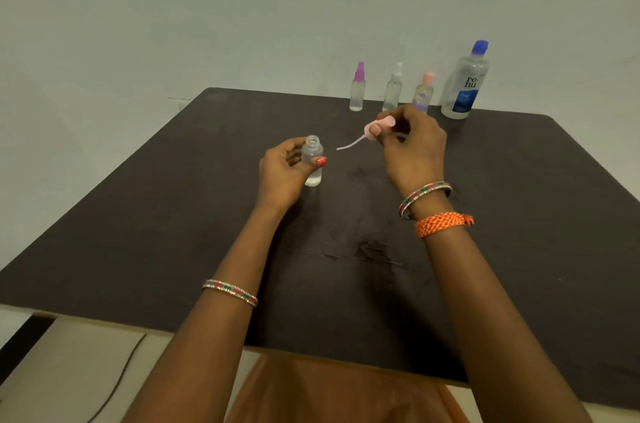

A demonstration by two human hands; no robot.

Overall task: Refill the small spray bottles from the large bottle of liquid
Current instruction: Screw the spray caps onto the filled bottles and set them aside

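Observation:
My left hand grips a small clear spray bottle that stands upright on the dark table, its neck uncapped and a little liquid at the bottom. To its right, my right hand holds the pink spray head lifted off, its thin dip tube pointing left toward the bottle. At the table's far edge stands the large clear bottle with a blue cap and blue label. Left of it stand a small pink-capped bottle, a clear-capped spray bottle and a purple-capped spray bottle.
A pale wall rises just behind the row of bottles. A thin dark cable runs over the light floor at the lower left, below the table's near edge. Orange cloth lies under my arms.

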